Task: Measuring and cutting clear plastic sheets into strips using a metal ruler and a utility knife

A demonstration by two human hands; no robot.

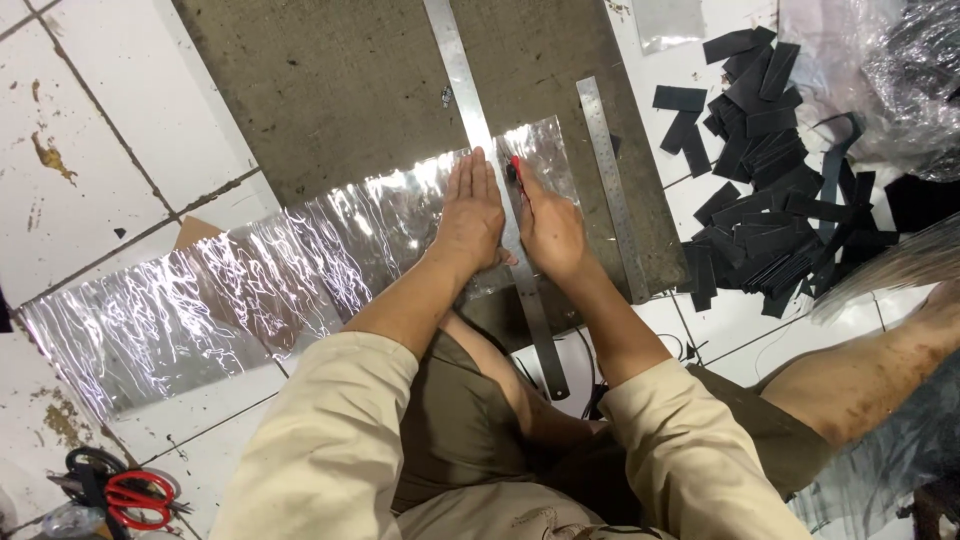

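From the head camera, the person sits on a white tiled floor (120, 110) with a brown board (330, 90) laid out ahead. A long sheet of shiny silver film (230, 290) stretches from the 8 o'clock side of the view up onto the board near centre.

The left hand (470, 215) lies flat, fingers straight and together, pressing on the film and against the left edge of a long steel ruler (490, 170) that runs from 12 o'clock down toward 6 o'clock across the film.

The right hand (548, 228) sits just on the other side of that ruler, its fingers curled around a small red-tipped cutter (516, 172), whose tip rests at the ruler's right edge on the film.

A shorter steel ruler (612, 190) lies on the board just to the 3 o'clock side of the right hand.

Farther toward 2 o'clock a heap of black strips (760, 180) is scattered on the floor, beside a clear plastic bag (870, 70).

At 7 o'clock, red-handled scissors (135, 497) lie on the tiles.
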